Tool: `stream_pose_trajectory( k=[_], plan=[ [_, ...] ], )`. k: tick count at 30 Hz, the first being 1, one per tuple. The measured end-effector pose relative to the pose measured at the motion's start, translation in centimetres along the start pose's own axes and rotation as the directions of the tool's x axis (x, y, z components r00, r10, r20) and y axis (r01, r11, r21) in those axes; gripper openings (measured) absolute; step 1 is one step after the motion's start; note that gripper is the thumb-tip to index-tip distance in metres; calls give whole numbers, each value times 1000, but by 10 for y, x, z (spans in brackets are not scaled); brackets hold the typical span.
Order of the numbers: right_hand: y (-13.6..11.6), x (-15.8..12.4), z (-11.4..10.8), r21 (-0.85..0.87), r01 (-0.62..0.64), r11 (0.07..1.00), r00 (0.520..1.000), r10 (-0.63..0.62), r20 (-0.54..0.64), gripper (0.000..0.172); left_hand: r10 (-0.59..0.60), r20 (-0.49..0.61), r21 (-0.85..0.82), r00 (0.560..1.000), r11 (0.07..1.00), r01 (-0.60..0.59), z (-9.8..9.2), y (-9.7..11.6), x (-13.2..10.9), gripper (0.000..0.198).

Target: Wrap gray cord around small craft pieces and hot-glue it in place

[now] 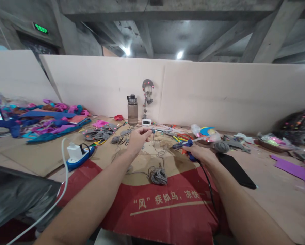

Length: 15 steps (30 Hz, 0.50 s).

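The left hand (139, 137) is raised above the middle of the bench (275, 204), its grip pinched at the fingertips on a small grey-blue piece (153, 130). The piece looks compact and rounded, mostly covered by the fingers, so its exact form cannot be made out. A grey cord (158, 176) runs from near the piece in slack curves to a loose coil toward the near edge; it is thin, matt and soft-looking, looped over itself in an untidy bundle.

The right hand (201, 153) has its grip wrapped around a glue gun (190, 143), nearer the right edge than the left hand. The gun is blue with some orange near the hand, its dark nozzle directed left toward the left hand but apart from the piece. A pale, translucent stick (198, 139) slants up to the right just by it, and a black cable (210, 190) drops toward the near edge.

Under both hands lies a red and tan cardboard sheet (167, 221), printed with characters, reaching the near edge. Right of the right hand are a ball of grey yarn (222, 147) and a black phone (236, 170). At the far edge stand a grey-brown bottle (132, 113) and a small white clock (146, 121). A blue power strip (80, 160) sits left of the left forearm.
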State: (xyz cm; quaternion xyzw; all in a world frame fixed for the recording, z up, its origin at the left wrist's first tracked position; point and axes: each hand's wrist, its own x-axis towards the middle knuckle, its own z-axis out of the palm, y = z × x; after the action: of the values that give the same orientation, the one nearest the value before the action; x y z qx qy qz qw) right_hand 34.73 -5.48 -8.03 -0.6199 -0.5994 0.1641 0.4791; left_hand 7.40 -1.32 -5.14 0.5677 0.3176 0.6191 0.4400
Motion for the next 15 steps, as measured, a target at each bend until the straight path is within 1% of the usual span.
stream_pose_trajectory(
  k=[2, 3, 4, 6, 7, 8, 9, 10, 11, 12, 13, 15],
  plan=[
    [5, 0, -6, -218, 14, 976, 1000, -10, 21, 35, 59, -10, 106, 998, 993, -57, 0, 1, -1, 23],
    [4, -1, -9, -326, 50, 944, 999, -51, 6, 38, 75, 0, 139, 997, 988, -75, 0, 3, -2, 23],
    [-1, -3, -10, -405, 95, 909, 993, -117, -28, 39, 85, 15, 163, 996, 983, -87, 1, 5, -4, 22],
    [-19, -8, -7, -468, 199, 861, 955, -278, -105, 31, 89, 47, 201, 995, 975, -97, 3, 11, -8, 22],
    [-32, -11, -2, -449, 252, 857, 930, -343, -133, 23, 84, 54, 214, 995, 972, -94, 4, 13, -10, 21],
    [-46, -15, 6, -395, 302, 868, 908, -388, -160, 15, 78, 57, 221, 995, 971, -89, 6, 15, -12, 20],
    [-60, -18, 15, -299, 350, 888, 903, -405, -145, 13, 73, 58, 225, 996, 971, -85, 7, 16, -13, 20],
    [-73, -21, 27, -161, 377, 912, 909, -398, -128, 16, 74, 58, 225, 996, 971, -85, 8, 17, -14, 19],
    [-84, -23, 39, -7, 369, 929, 925, -368, -93, 21, 82, 60, 222, 995, 971, -93, 9, 16, -14, 18],
    [-93, -24, 51, 162, 322, 933, 947, -319, -42, 26, 95, 61, 220, 994, 970, -106, 9, 16, -14, 17],
    [-99, -24, 62, 310, 229, 923, 969, -245, 16, 32, 111, 59, 220, 992, 968, -122, 9, 15, -14, 16],
    [-106, -22, 81, 486, 45, 873, 980, -132, 147, 41, 136, 44, 234, 990, 962, -143, 9, 14, -14, 14]
  ],
)
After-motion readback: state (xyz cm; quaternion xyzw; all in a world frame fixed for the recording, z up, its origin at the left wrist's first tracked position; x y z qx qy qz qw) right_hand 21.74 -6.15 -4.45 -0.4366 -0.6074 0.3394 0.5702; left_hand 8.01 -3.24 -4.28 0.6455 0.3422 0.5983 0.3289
